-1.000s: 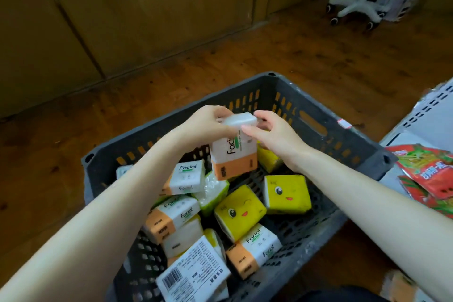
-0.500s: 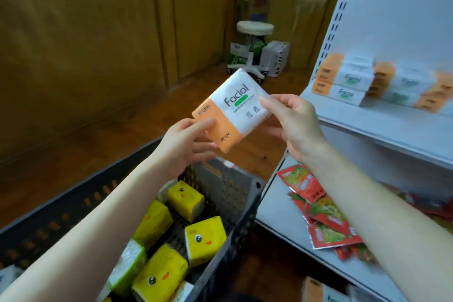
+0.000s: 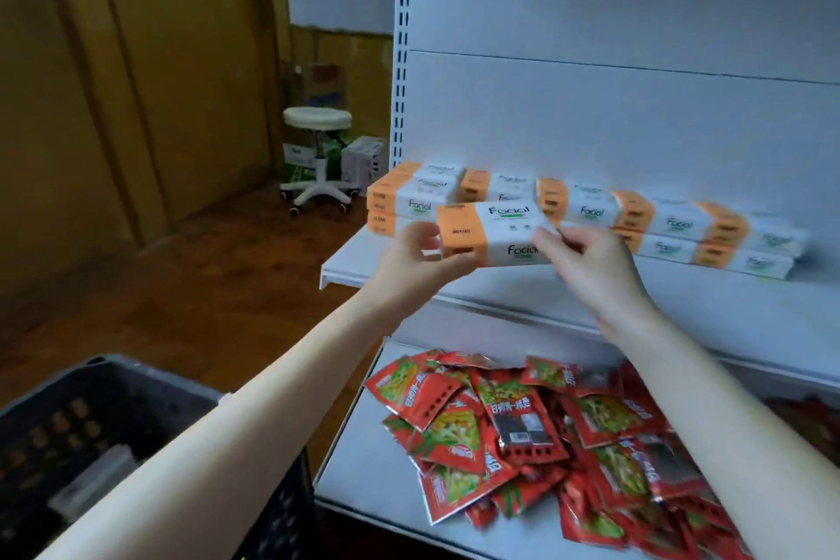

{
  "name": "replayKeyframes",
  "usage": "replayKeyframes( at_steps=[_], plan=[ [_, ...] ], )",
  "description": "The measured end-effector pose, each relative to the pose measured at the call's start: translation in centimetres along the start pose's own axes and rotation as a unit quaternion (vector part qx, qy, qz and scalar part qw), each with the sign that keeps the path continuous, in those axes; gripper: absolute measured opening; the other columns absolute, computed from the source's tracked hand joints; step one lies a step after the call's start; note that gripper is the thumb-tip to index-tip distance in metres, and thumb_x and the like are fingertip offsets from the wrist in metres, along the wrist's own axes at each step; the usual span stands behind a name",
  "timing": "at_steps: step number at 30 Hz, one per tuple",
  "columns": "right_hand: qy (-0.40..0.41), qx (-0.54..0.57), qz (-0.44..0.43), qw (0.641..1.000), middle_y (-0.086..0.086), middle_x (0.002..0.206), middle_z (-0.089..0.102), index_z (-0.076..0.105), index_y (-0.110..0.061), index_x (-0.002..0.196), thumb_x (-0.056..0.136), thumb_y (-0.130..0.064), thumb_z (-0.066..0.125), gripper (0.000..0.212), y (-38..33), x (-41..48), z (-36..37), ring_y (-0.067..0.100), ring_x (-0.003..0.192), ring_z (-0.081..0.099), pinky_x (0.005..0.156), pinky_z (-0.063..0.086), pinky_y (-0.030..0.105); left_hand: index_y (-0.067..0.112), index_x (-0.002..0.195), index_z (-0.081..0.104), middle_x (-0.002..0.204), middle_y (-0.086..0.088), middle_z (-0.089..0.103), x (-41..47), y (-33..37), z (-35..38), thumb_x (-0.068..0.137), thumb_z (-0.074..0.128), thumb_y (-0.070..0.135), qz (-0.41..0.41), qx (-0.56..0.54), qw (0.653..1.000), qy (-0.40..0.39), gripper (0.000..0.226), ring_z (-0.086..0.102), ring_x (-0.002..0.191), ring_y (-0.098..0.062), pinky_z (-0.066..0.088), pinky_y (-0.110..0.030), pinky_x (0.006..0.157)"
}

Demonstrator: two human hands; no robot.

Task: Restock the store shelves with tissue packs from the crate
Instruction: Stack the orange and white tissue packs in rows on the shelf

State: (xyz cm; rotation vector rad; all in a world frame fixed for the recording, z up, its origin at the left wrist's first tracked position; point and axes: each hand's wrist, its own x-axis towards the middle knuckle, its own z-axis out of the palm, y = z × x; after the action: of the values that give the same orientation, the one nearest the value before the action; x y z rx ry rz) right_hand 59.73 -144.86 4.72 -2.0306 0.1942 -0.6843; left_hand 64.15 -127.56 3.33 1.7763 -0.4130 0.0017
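Orange-and-white tissue pack [image 3: 493, 232] — gripped by left hand [image 3: 411, 268] and right hand [image 3: 591, 264] — above shelf [image 3: 682, 300].

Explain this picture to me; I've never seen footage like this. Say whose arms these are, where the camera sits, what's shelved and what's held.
No machine here: a person wears a camera on the head, so you look along their own arms. The left hand and right hand both grip one orange-and-white tissue pack before the upper shelf, where matching stacked packs lie in a row. Red snack packets lie heaped on the lower shelf. The dark crate sits bottom left.
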Motion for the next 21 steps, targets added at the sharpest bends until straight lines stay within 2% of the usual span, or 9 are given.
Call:
replayKeyframes(
  at_steps=[2,4,6,8,10,11,13,16,21],
  plan=[
    [-0.031,-0.067,0.003,0.997,-0.006,0.048,0.034,0.045,-0.015,0.053,0.085,-0.026,0.063,0.038,1.4,0.3,-1.0,0.011,0.051,0.031,0.049,0.022,0.027,0.008,0.11,0.06,0.108,-0.01,0.066,0.9,-0.3,1.5,0.07,0.072,0.022,0.016,0.056,0.998,-0.029,0.044,0.065,0.092,-0.018,0.052,-0.035,0.087],
    [-0.061,-0.132,0.012,0.989,-0.003,0.052,0.038,0.05,-0.008,0.056,0.083,-0.025,0.065,0.035,2.5,0.6,-1.4,0.014,0.054,0.036,0.049,0.024,0.026,0.005,0.103,0.063,0.096,-0.009,0.067,1.9,-0.7,2.4,0.074,0.07,0.018,0.032,0.133,0.99,-0.022,0.033,0.065,0.088,-0.022,0.052,-0.03,0.078],
    [-0.074,-0.192,0.017,0.978,-0.001,0.058,0.047,0.055,-0.008,0.061,0.082,-0.025,0.065,0.03,3.1,1.2,-1.4,0.017,0.06,0.045,0.05,0.031,0.023,0.005,0.101,0.063,0.088,-0.005,0.063,2.8,-1.2,2.9,0.08,0.066,0.015,0.049,0.212,0.976,0.002,0.024,0.061,0.085,-0.023,0.038,-0.024,0.063],
    [-0.069,-0.228,0.013,0.971,0.006,0.081,0.06,0.063,-0.008,0.085,0.083,-0.025,0.064,0.017,3.5,1.9,-0.9,0.023,0.082,0.056,0.065,0.041,0.027,0.007,0.112,0.059,0.094,-0.006,0.062,3.6,-1.6,3.2,0.084,0.062,0.016,0.049,0.248,0.967,0.034,0.03,0.059,0.093,-0.025,0.033,-0.022,0.064],
    [-0.055,-0.225,-0.001,0.973,0.011,0.115,0.058,0.055,-0.006,0.117,0.085,-0.022,0.063,0.038,4.0,2.3,-0.2,0.026,0.108,0.055,0.087,0.043,0.033,0.007,0.123,0.049,0.106,-0.008,0.058,3.9,-1.8,3.5,0.088,0.059,0.018,0.042,0.235,0.969,0.063,0.038,0.055,0.094,-0.022,0.037,-0.023,0.071],
    [-0.051,-0.214,-0.015,0.975,0.011,0.124,0.054,0.05,-0.008,0.125,0.085,-0.02,0.063,0.044,4.3,2.5,0.1,0.026,0.114,0.052,0.092,0.041,0.033,0.007,0.123,0.046,0.108,-0.006,0.055,3.9,-2.0,3.7,0.089,0.058,0.018,0.049,0.226,0.97,0.078,0.037,0.052,0.092,-0.018,0.038,-0.023,0.072],
    [-0.048,-0.208,-0.045,0.976,0.01,0.129,0.05,0.05,-0.011,0.128,0.086,-0.015,0.061,0.043,4.7,2.8,0.6,0.023,0.116,0.05,0.093,0.036,0.025,0.007,0.115,0.05,0.108,-0.004,0.05,3.8,-2.5,4.0,0.092,0.054,0.017,0.084,0.242,0.962,0.097,0.026,0.048,0.089,-0.014,0.038,-0.022,0.073],
    [-0.052,-0.223,-0.065,0.971,0.01,0.127,0.05,0.056,-0.009,0.123,0.09,-0.01,0.056,0.034,5.1,3.6,1.1,0.022,0.11,0.051,0.082,0.029,0.016,0.003,0.104,0.06,0.109,-0.009,0.053,3.9,-3.1,4.3,0.094,0.047,0.011,0.115,0.274,0.952,0.077,0.019,0.053,0.094,-0.024,0.044,-0.026,0.08],
    [-0.063,-0.239,-0.06,0.967,0.016,0.127,0.052,0.056,-0.004,0.124,0.092,-0.009,0.05,0.033,5.3,5.2,1.7,0.029,0.116,0.049,0.091,0.032,0.026,-0.004,0.102,0.063,0.11,-0.012,0.055,5.0,-3.6,4.5,0.096,0.041,0.012,0.119,0.304,0.942,0.071,0.028,0.053,0.097,-0.026,0.038,-0.026,0.079]
  ],
)
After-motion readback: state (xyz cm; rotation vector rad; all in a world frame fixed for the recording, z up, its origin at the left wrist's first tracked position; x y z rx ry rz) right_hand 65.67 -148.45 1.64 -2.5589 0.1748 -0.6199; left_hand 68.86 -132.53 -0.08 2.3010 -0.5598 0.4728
